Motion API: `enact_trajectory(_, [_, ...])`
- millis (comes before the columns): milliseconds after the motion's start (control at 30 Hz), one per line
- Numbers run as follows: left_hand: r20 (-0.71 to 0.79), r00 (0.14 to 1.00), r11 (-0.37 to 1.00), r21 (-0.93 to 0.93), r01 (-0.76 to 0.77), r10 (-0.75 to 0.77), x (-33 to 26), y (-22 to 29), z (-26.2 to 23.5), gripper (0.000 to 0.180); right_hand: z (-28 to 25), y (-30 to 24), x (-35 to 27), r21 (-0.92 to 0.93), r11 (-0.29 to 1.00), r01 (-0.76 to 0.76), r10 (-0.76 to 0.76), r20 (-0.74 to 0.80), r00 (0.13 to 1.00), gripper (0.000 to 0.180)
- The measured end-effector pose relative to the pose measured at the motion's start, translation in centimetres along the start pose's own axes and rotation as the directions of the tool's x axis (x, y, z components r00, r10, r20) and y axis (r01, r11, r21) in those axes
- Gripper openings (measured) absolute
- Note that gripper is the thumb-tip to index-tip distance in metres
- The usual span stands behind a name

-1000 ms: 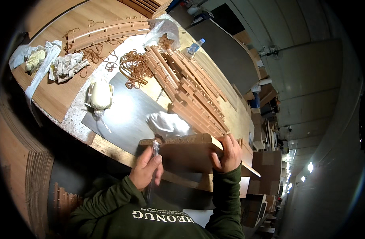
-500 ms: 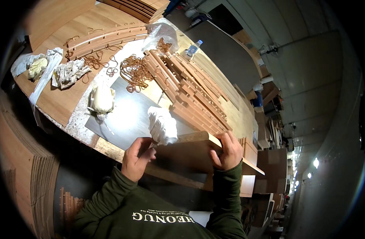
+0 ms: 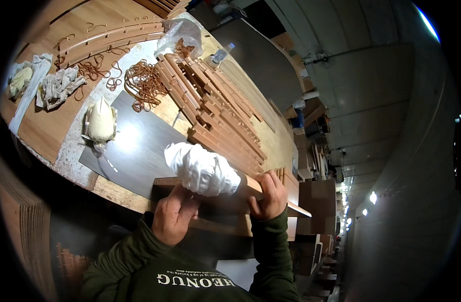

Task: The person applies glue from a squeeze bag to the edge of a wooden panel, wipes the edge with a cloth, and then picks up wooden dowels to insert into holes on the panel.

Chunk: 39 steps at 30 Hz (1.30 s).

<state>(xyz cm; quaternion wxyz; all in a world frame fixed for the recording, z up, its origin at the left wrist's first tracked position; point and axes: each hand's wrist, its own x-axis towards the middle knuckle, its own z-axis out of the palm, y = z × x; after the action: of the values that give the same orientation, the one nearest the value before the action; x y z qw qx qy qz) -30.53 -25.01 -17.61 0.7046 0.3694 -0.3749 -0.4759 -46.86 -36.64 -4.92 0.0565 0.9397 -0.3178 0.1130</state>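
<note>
A bulging white cloth bundle [image 3: 202, 168] lies slantwise over a brown wooden panel [image 3: 249, 190] at the near edge of the table. My left hand [image 3: 175, 214] is closed at the bundle's underside, thumb against curled fingers; the cloth hides part of the grip. With my right hand [image 3: 269, 195] I grip the panel's upper edge, thumb on the near face and fingers over the far side. The bundle's right end rests close to that edge, just left of my right hand. Left of it on the grey sheet sits a cream-coloured bag [image 3: 100, 123] with a narrow tip.
Several notched wooden strips [image 3: 220, 113] are stacked beyond the panel, beside a heap of brown rubber bands [image 3: 144, 83]. A water bottle [image 3: 222, 53] and a clear plastic bag [image 3: 182, 36] lie farther back. Crumpled cloths [image 3: 59, 86] are at the left; stacked boards [image 3: 29, 226] stand below.
My left hand and the white bundle have moved right along the panel, and the bundle has tipped from nearly upright to slanting. My right hand keeps its grip. The whole view has shifted.
</note>
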Motion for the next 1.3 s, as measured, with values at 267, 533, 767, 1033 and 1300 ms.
enact_trajectory(267, [0.057,0.990,0.986,-0.104,0.134,-0.128,0.4,0.4,-0.4,0.025,0.3,0.1,-0.1,0.017,1.000,0.013,-0.013,-0.023,1.000,0.029])
enact_trajectory(533, [-0.046,0.984,0.971,0.175,-0.164,0.175,0.7,-0.1,0.2,0.021,0.2,-0.2,0.3,-0.009,1.000,-0.002,0.002,-0.001,1.000,0.025])
enact_trajectory(767, [-0.173,0.984,0.989,-0.134,-0.055,0.031,-0.3,0.3,-1.4,0.015,0.5,0.5,-0.1,0.021,1.000,0.023,-0.023,0.010,1.000,0.025])
enact_trajectory(1033, [0.072,0.997,0.999,-0.016,0.028,-0.027,1.2,1.8,-1.5,0.020,0.2,0.6,-0.2,0.014,1.000,0.027,-0.028,0.023,0.999,0.022])
enact_trajectory(1300, [-0.006,0.994,0.993,0.050,-0.111,0.111,2.1,0.5,-0.2,0.013,-0.2,0.8,0.1,0.020,0.999,0.040,-0.041,0.049,0.998,0.024])
